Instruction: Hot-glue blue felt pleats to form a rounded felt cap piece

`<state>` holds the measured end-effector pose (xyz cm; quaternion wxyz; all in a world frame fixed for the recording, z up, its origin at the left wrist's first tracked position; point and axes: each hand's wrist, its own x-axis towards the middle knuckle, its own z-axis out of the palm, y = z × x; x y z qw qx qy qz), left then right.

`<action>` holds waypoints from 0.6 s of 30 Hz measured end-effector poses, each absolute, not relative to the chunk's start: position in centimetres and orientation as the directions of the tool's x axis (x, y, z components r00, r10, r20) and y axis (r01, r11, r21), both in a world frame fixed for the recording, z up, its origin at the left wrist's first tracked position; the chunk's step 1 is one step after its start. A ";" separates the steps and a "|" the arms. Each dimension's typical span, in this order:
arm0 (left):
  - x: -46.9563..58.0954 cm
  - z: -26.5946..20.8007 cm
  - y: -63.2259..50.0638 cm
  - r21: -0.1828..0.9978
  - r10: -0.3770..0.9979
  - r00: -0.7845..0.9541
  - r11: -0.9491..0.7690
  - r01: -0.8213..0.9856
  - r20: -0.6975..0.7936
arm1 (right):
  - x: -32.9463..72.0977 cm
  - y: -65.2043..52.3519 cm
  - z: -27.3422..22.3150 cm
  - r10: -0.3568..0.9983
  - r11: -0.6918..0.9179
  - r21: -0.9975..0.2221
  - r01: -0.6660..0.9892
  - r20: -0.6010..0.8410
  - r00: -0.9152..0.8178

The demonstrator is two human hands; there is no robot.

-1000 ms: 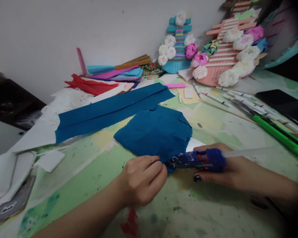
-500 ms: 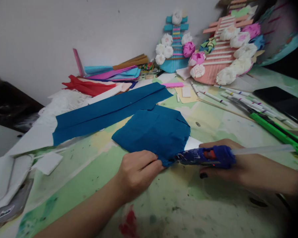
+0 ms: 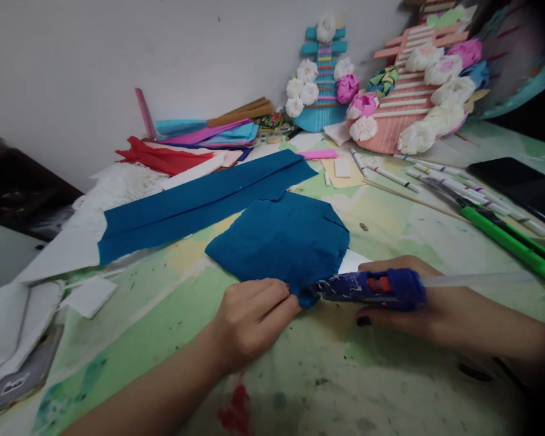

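My left hand (image 3: 257,321) pinches the near edge of a blue crepe paper piece (image 3: 279,239), which lies on the table with a white sheet showing under its right side. In my right hand (image 3: 418,315) is a blue hot glue gun (image 3: 372,289), lying on its side with a clear glue stick (image 3: 472,278) sticking out of its back. The gun's nozzle meets the paper's near edge, just right of my left fingertips. Whether glue is coming out I cannot see. Behind this piece lies a long blue crepe paper strip (image 3: 200,209) with a fold line along it.
Markers (image 3: 390,174), a green box cutter (image 3: 504,239) and a black phone (image 3: 518,188) lie at the right. Two flower-decorated guitar-shaped crafts, one blue (image 3: 324,109) and one pink (image 3: 399,115), lean at the back. Red crepe paper (image 3: 163,156) and folded coloured papers (image 3: 209,130) sit at back left.
The glue gun's nozzle has shifted slightly left along the paper's near edge, closer to my left fingers. My left hand keeps its pinch. The whole view has tilted a little.
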<state>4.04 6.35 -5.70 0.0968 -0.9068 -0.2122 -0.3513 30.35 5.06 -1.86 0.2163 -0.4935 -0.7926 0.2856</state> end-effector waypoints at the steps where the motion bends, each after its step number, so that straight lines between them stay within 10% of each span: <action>1: 4.1 -5.7 6.3 -0.017 0.336 0.662 -0.885 0.465 0.670 | 30.1 5.1 -1.7 0.898 0.351 -0.667 0.657 0.041 -0.438; 18: 4.5 -5.4 6.5 0.065 0.409 0.627 -0.866 0.497 0.663 | 31.2 5.7 -0.2 0.862 0.299 -0.652 0.697 -0.129 -0.490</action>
